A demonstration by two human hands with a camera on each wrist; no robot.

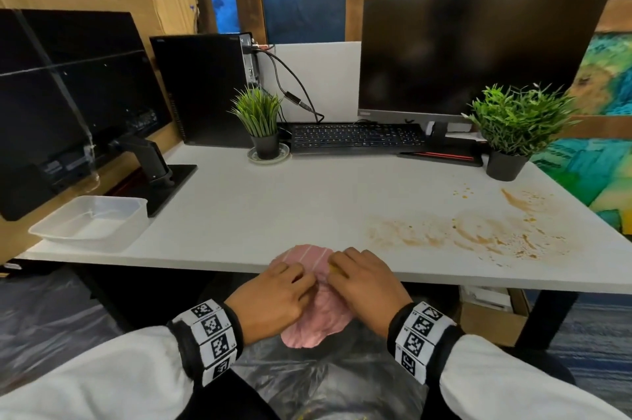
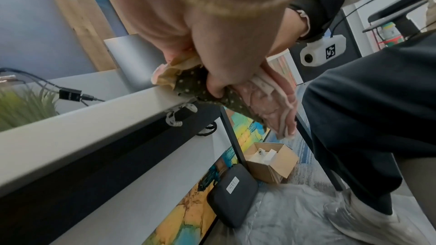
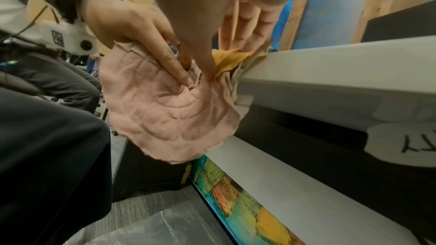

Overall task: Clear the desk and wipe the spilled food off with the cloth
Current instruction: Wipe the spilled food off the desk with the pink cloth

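A pink cloth (image 1: 309,257) lies over the front edge of the white desk (image 1: 273,200), and most of it hangs below the edge (image 1: 319,320). My left hand (image 1: 301,279) pinches its left side with curled fingers (image 2: 216,88). My right hand (image 1: 337,265) grips its right side, thumb under and fingers over a yellow-stained fold (image 3: 227,59). The cloth (image 3: 169,111) sags like a pouch between both hands. A brown smeared spill (image 1: 478,235) covers the desk's right front, well right of both hands.
A clear plastic tub (image 1: 89,224) sits at the desk's left front corner. Behind are two potted plants (image 1: 261,125) (image 1: 513,132), a keyboard (image 1: 355,137), a monitor (image 1: 472,53) and a PC tower (image 1: 201,88). Clear plastic sheeting (image 1: 307,378) lies under the cloth.
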